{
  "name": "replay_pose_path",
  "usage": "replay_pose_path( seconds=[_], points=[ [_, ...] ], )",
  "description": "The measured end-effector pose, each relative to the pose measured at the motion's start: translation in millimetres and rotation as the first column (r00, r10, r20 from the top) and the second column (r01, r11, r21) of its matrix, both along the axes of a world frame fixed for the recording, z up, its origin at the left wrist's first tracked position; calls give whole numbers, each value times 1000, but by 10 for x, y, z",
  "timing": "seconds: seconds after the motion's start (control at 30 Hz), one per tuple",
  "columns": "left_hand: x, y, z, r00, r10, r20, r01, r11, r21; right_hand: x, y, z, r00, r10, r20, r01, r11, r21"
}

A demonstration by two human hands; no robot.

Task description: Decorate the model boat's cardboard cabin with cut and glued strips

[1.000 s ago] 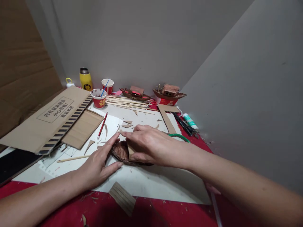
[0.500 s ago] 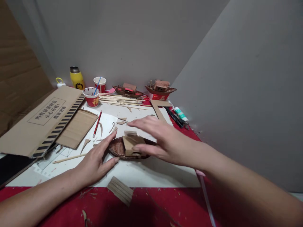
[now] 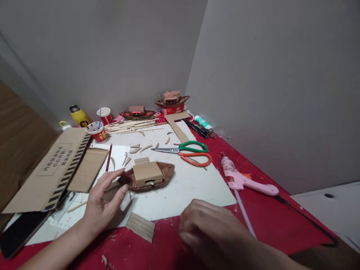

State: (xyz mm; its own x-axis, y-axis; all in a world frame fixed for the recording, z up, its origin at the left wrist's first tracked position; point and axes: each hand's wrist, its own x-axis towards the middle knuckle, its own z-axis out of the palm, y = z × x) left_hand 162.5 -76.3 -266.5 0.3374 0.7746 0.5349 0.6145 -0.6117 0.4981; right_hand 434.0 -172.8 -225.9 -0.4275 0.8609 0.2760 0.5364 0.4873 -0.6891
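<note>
Right hand (image 3: 209,227) has withdrawn from the model boat (image 3: 147,175) to the near red cloth (image 3: 165,230); fingers curled, contents indeterminable. Left hand (image 3: 105,197): unclenched, thumb and fingers spread at the boat's left end. Boat position: upright on white sheet (image 3: 194,185), nearer than the scissors (image 3: 180,150).

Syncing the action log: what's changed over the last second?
Right hand let go of the cabin on the boat and drew back toward the person, fingers curled. That uncovers the scissors and glue gun. View swung right. Unchanged: left hand open at the boat's left end, cabin seated on the boat.
</note>
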Motion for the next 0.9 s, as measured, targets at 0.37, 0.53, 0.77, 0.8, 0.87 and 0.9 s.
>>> replay_pose_path(
  seconds=[0.37, 0.53, 0.77, 0.8, 0.87, 0.9],
  points=[
    [260, -15, 182, 992, 81, -100, -81, 997, -2, -185, 113, -306, 991, 55, 122, -65, 995, 73],
    [294, 29, 91, 993, 89, -78, -92, 995, -36, -164, 186, -428, 995, -7, 96, -1, 997, 83],
    [311, 42, 56, 998, 23, -56, -20, 998, 66, -148, 245, -487, 997, 3, 75, -5, 1000, 20],
    [316, 39, 55, 998, 17, -60, -12, 997, 79, -149, 249, -483, 997, 0, 83, -1, 1000, 10],
    [328, 33, 50, 998, 13, -65, -6, 996, 94, -149, 255, -471, 996, -11, 88, 12, 1000, -9],
    [334, 30, 46, 998, 15, -65, -8, 995, 98, -149, 256, -467, 997, -19, 78, 21, 999, -25]
  ],
)
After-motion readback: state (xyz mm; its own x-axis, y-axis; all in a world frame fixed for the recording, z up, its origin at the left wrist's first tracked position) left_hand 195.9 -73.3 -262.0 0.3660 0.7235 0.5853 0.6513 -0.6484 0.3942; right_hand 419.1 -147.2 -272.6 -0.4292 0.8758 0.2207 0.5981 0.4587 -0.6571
